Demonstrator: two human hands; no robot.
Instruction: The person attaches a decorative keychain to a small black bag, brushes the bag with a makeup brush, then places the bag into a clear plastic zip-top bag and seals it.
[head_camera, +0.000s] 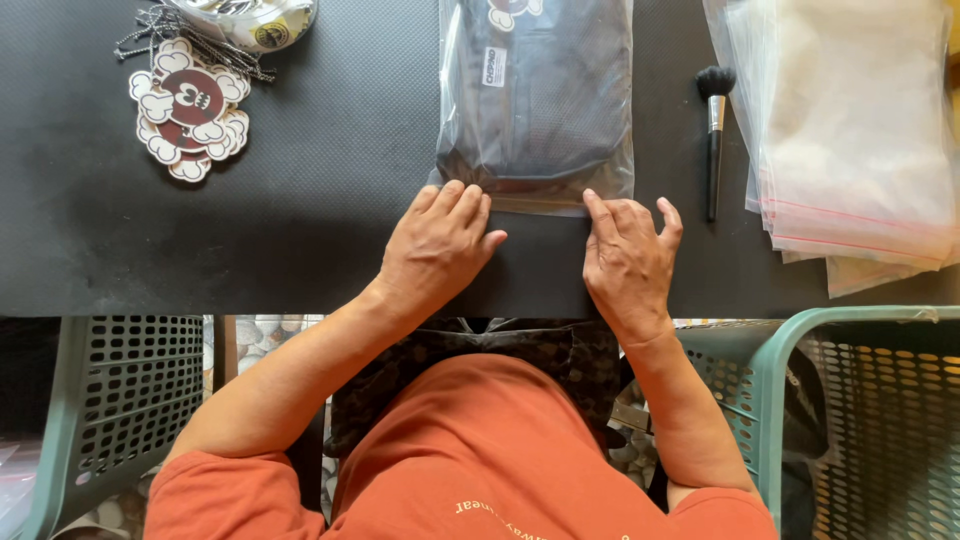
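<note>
**Two hands pressed the edge of a bagged dark garment on a black table**

At far left, a grey-green perforated basket (110, 400) stood below the table edge; its contents could not be made out. On the black tabletop (300, 220) above it lay a stack of red-and-white cartoon-shaped tags (190, 110) with ball chains.

The left hand (437, 250) lay flat, fingers close together and extended, fingertips pressing the near edge of a clear plastic bag (535, 190). That bag sat at the table's centre, just beyond both hands, and held a folded dark garment (540, 100) that filled most of it. The right hand (627, 255) rested beside it, fingers spread a little, the forefinger on the same edge; neither hand gripped anything.

Sealing such an edge well probably called for even pressure worked along the strip, with trapped air smoothed out.

Right of the bag lay a small black brush (714, 130), then a pile of empty clear bags (860, 150). Below stood a teal perforated basket (860, 420); something dark showed inside it, unidentifiable.
</note>
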